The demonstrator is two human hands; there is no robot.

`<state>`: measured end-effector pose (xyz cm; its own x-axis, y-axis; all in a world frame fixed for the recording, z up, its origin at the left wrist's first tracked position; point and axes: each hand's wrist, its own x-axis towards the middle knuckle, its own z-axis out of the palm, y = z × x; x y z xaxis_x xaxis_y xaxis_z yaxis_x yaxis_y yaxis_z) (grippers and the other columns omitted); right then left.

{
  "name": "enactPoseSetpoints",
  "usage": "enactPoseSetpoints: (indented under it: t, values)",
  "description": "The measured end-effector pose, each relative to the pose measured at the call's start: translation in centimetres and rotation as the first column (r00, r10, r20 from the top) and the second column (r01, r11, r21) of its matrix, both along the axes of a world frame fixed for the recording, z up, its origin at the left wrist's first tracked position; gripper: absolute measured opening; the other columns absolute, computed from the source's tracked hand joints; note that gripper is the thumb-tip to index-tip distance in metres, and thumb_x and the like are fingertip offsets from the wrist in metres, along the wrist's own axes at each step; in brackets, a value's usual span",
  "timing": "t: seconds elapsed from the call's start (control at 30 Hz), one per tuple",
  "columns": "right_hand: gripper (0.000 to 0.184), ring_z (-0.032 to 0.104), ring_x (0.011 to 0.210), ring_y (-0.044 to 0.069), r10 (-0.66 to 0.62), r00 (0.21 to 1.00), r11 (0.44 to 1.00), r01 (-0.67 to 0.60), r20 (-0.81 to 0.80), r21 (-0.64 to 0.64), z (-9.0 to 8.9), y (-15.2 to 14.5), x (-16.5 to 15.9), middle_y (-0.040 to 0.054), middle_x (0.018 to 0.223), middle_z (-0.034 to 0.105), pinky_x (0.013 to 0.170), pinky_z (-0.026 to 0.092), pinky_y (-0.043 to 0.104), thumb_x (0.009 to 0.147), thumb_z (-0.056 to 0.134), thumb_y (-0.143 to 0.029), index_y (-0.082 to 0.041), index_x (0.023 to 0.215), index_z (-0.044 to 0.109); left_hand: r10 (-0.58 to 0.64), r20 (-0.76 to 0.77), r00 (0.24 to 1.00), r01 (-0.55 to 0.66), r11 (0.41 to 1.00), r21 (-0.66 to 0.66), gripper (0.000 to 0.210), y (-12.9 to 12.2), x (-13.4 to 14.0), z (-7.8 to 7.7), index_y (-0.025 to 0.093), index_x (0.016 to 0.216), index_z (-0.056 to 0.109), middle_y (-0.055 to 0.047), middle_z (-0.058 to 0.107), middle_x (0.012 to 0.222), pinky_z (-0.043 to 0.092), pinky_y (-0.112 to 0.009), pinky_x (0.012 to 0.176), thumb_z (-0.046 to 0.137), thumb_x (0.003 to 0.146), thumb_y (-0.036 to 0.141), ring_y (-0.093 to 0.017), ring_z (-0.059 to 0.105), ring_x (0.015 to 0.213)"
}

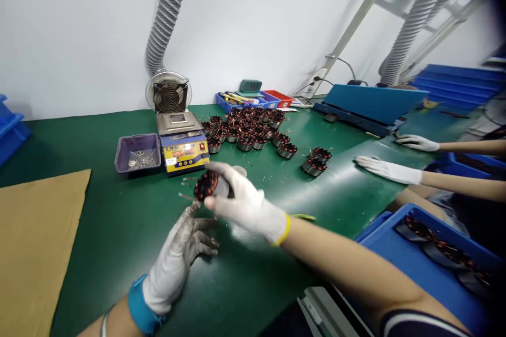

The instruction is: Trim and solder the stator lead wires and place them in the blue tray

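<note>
In the head view, my right hand [247,202], in a white glove with a yellow cuff, grips a motor stator [206,185] with copper windings. Thin wire leads with flat ends stick out to its left. My left hand [179,255], in a soiled white glove with a blue band at the wrist, is just below the stator, fingers apart; one fingertip comes close to a lead, and I cannot tell if it touches. Behind the stator stands a blue and yellow solder pot [185,155] with a lit red display. A purple tray [138,152] holding small bits sits beside it.
Many stators [253,129] crowd the green bench [130,237], with a few [315,166] apart at right. Cardboard [39,231] lies left. A blue bin [427,274] of stators stands right, near a co-worker's gloved hands [389,169]. A fume hose [168,16] hangs over the pot.
</note>
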<state>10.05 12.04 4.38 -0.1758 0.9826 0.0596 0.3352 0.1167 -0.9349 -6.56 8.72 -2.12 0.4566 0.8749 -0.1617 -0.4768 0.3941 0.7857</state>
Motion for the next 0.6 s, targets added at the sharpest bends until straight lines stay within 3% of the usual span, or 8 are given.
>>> enactPoseSetpoints:
  t: [0.1, 0.23, 0.33, 0.43, 0.5, 0.6]
  values:
    - [0.072, 0.059, 0.107, 0.019, -0.01, 0.993, 0.998, 0.003, 0.12, 0.059, -2.8, -3.9, -0.8, 0.0044, 0.117, 0.059, 0.095, 0.049, 0.033, 0.072, 0.072, -0.033, -0.026, 0.136, 0.039, 0.051, 0.034, 0.998, -0.048, 0.995, -0.085, 0.044, -1.1, 0.5, 0.3, 0.015, 0.111, 0.059, -0.007, 0.065, 0.093, 0.051, -0.028, 0.068, 0.067, 0.082, 0.048, -0.016, 0.06, 0.076]
    - [0.073, 0.056, 0.114, 0.021, -0.034, 0.954, 0.991, -0.007, 0.297, 0.137, -4.0, -5.4, -0.8, 0.0079, 0.123, 0.055, 0.099, 0.047, 0.035, 0.07, 0.074, -0.035, -0.021, 0.134, 0.042, 0.047, -0.058, 0.997, -0.054, 0.991, -0.124, 0.036, -1.9, 1.1, 0.4, 0.012, 0.097, 0.065, -0.002, 0.063, 0.071, 0.049, -0.023, 0.058, 0.072, 0.079, 0.042, -0.012, 0.056, 0.061]
    - [0.082, 0.053, 0.118, 0.022, -0.088, 0.923, 0.983, 0.02, 0.375, 0.182, -3.9, -6.0, 0.1, 0.0097, 0.131, 0.05, 0.098, 0.048, 0.035, 0.066, 0.077, -0.039, -0.022, 0.137, 0.038, 0.026, -0.099, 0.995, -0.036, 0.995, -0.098, 0.039, -1.9, 1.4, 0.4, 0.011, 0.104, 0.063, -0.007, 0.067, 0.085, 0.052, -0.026, 0.064, 0.074, 0.078, 0.038, -0.017, 0.062, 0.073]
    - [0.099, 0.039, 0.132, 0.026, -0.233, 0.882, 0.912, 0.053, 0.409, 0.407, -3.2, -7.3, 1.3, 0.0147, 0.142, 0.037, 0.105, 0.042, 0.039, 0.06, 0.079, -0.051, -0.021, 0.142, 0.032, 0.059, -0.167, 0.984, -0.072, 0.995, -0.074, 0.041, -1.8, 1.4, 0.2, 0.011, 0.107, 0.061, -0.011, 0.068, 0.099, 0.053, -0.029, 0.07, 0.074, 0.078, 0.037, -0.022, 0.064, 0.084]
    - [0.087, 0.034, 0.134, 0.029, -0.286, 0.832, 0.834, -0.028, 0.476, 0.551, -2.4, -8.0, 1.6, 0.0167, 0.14, 0.04, 0.11, 0.035, 0.044, 0.065, 0.074, -0.055, -0.021, 0.138, 0.039, 0.086, -0.217, 0.972, -0.103, 0.992, -0.072, 0.044, -1.7, 1.5, 0.1, 0.012, 0.109, 0.06, -0.011, 0.067, 0.103, 0.054, -0.031, 0.07, 0.074, 0.077, 0.038, -0.022, 0.065, 0.084]
    - [0.036, 0.048, 0.118, 0.033, -0.262, 0.655, 0.802, -0.26, 0.708, 0.538, -1.5, -8.0, 0.8, 0.0147, 0.118, 0.058, 0.104, 0.034, 0.055, 0.081, 0.062, -0.039, -0.023, 0.113, 0.06, 0.119, -0.258, 0.959, -0.138, 0.989, -0.055, 0.049, -1.6, 1.4, -0.3, 0.014, 0.112, 0.059, -0.01, 0.067, 0.106, 0.055, -0.031, 0.073, 0.077, 0.073, 0.038, -0.023, 0.065, 0.088]
